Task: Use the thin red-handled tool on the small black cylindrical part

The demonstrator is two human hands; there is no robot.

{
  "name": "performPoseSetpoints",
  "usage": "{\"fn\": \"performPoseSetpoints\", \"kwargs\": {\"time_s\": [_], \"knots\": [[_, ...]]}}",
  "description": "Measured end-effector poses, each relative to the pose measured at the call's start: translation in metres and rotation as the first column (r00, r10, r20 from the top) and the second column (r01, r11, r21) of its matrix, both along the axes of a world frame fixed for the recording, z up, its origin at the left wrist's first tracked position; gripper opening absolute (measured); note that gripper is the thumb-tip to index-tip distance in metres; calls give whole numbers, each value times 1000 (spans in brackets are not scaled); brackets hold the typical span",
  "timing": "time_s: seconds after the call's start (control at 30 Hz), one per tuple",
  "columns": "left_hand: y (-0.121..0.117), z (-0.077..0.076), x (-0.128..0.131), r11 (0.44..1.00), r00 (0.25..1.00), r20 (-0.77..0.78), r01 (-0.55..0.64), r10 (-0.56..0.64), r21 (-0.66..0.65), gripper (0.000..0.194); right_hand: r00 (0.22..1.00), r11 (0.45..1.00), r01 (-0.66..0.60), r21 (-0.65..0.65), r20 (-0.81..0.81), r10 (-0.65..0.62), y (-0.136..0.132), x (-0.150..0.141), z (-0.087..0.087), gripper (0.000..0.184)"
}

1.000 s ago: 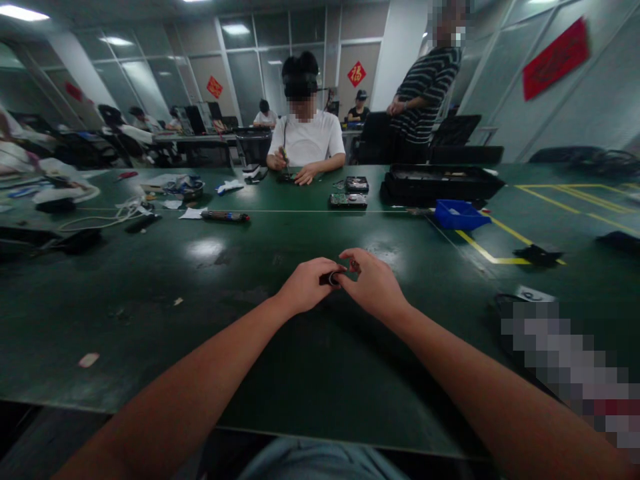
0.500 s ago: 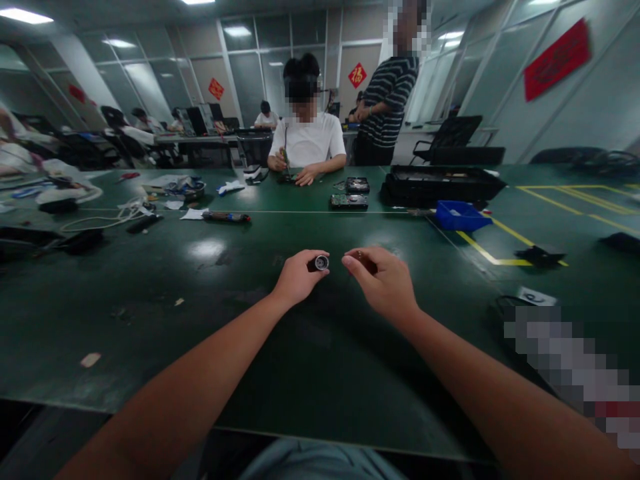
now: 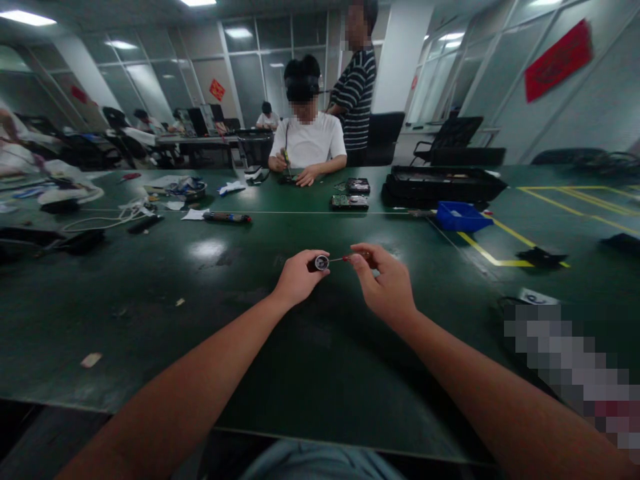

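My left hand (image 3: 296, 279) is closed around a dark cylindrical part (image 3: 321, 263) with a round, silvery rim facing me. Small details inside that end are too fine to make out. In my right hand (image 3: 389, 280), pinched between thumb and fingers, is a thin screwdriver (image 3: 346, 258) with a red collar and a brownish handle partly hidden by the fingers. Its shaft points left at the cylinder's rim; whether the tip touches it I cannot tell. Both hands are held over the green table (image 3: 310, 373).
Across the table, a person in white (image 3: 307, 143) works near two hard drives (image 3: 349, 201). To the right are a blue bin (image 3: 463, 216) and a long black tray (image 3: 444, 187). A pen-shaped tool (image 3: 227, 217) and white cable (image 3: 117, 217) lie left.
My right hand has shifted slightly right, and the screwdriver's shaft now shows between my hands. The left hand stays put. The standing person in stripes has moved left.
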State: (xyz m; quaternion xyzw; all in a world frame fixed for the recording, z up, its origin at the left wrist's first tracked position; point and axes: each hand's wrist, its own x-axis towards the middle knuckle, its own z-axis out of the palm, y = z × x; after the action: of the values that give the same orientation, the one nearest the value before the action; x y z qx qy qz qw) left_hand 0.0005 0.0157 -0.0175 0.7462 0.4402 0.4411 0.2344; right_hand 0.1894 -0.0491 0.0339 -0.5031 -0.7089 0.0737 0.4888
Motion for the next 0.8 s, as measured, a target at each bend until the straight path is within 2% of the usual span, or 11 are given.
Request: {"fn": "performPoseSetpoints", "kwargs": {"time_s": [0.3, 0.5, 0.67, 0.8], "knots": [[-1, 1, 0, 1000, 1000, 3, -2, 2, -8, 39, 997, 997, 66, 29, 37, -67, 0, 1, 3, 25], [-1, -1, 0, 1000, 1000, -7, 26, -26, -8, 39, 984, 991, 133, 31, 112, -135, 0, 1, 4, 42], [-1, 0, -1, 1000, 1000, -14, 25, -25, 7, 39, 987, 994, 105, 33, 119, -108, 0, 1, 2, 36], [-1, 0, -2, 999, 999, -10, 31, -30, 25, 37, 990, 998, -8, 55, 144, 0, 0, 2, 1, 20]]}}
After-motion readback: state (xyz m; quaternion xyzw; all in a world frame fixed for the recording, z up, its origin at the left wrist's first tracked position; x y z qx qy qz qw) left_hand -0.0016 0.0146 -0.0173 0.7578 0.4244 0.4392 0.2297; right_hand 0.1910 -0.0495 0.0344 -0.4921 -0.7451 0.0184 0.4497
